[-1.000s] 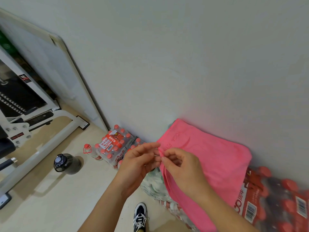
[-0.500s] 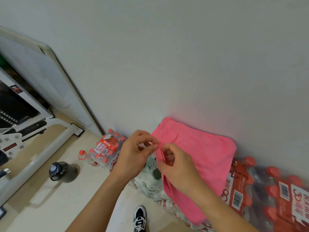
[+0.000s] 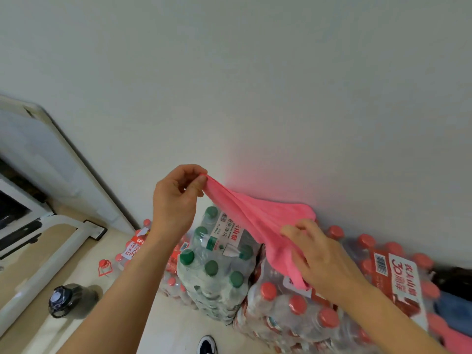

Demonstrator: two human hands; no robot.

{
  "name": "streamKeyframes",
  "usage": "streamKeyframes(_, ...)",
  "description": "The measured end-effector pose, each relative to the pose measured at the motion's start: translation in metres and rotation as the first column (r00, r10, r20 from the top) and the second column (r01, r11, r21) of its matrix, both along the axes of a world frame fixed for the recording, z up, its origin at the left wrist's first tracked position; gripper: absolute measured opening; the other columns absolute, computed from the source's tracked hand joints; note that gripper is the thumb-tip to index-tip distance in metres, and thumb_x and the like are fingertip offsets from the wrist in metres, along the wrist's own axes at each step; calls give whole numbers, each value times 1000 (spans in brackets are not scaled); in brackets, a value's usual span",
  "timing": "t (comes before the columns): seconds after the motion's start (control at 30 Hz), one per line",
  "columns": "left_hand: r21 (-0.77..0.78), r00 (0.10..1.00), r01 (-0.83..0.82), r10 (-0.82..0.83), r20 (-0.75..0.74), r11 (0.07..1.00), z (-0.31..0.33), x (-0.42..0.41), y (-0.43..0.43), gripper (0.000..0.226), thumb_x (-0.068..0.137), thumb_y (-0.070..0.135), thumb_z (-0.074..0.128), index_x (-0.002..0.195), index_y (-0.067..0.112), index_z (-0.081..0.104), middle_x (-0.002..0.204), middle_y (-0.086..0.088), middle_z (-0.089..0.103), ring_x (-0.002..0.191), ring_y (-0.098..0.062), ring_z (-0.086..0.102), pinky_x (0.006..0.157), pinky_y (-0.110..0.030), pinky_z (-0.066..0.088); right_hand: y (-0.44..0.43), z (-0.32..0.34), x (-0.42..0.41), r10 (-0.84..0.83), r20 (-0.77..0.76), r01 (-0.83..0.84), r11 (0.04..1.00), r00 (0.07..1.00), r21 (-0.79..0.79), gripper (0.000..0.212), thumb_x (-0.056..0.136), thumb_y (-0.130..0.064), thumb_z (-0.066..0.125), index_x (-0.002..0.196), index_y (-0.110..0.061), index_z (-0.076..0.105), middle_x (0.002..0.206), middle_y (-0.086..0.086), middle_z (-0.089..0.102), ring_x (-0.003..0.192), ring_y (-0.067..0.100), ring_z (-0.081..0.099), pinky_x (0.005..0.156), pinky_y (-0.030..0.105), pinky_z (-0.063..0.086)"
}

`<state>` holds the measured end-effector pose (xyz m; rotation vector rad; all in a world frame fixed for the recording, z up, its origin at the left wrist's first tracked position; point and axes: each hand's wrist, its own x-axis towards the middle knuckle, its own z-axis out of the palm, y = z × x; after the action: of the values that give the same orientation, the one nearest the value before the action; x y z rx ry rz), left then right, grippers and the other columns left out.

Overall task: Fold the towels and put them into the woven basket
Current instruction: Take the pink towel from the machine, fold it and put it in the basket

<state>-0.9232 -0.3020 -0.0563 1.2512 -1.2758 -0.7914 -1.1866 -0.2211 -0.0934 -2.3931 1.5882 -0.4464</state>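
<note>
A pink towel (image 3: 258, 215) stretches in the air above packs of bottled water, close to the white wall. My left hand (image 3: 176, 198) pinches its upper corner between thumb and fingers and holds it up. My right hand (image 3: 316, 254) grips the towel lower down on the right, where the cloth bunches under my fingers. The towel's far end rests against the wall over the packs. No woven basket is in view.
Shrink-wrapped packs of green-capped bottles (image 3: 217, 267) and red-capped bottles (image 3: 306, 310) are stacked along the wall. A dark jug (image 3: 66, 300) stands on the floor at left, near a white machine frame (image 3: 46, 251). A board (image 3: 51, 159) leans on the wall. Dark and blue cloth (image 3: 454, 302) lies at right.
My hands, which pinched the towel's edge close together, have moved apart. The left hand lifted its corner up and left; the right slid down to the right. The towel came up off the packs.
</note>
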Motion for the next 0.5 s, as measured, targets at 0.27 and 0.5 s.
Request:
streamKeyframes(0.27, -22, 1000, -12, 13, 18, 1000, 14, -24, 11, 25, 90, 1, 61, 85, 25, 66, 74, 2, 67, 62, -8, 59, 56, -15, 45, 18, 1, -58, -63, 149, 57, 997, 987, 48, 33, 93, -18, 54, 118, -39, 45, 102, -18, 51, 86, 0, 53, 75, 19, 45)
streamKeyframes(0.5, -33, 998, -46, 48, 37, 998, 21, -32, 31, 24, 91, 3, 60, 85, 25, 66, 76, -2, 68, 66, -13, 61, 62, -20, 52, 33, 10, -79, -7, 44, 10, 998, 999, -68, 40, 91, -14, 58, 131, -23, 56, 114, -3, 63, 96, 15, 63, 83, 29, 52)
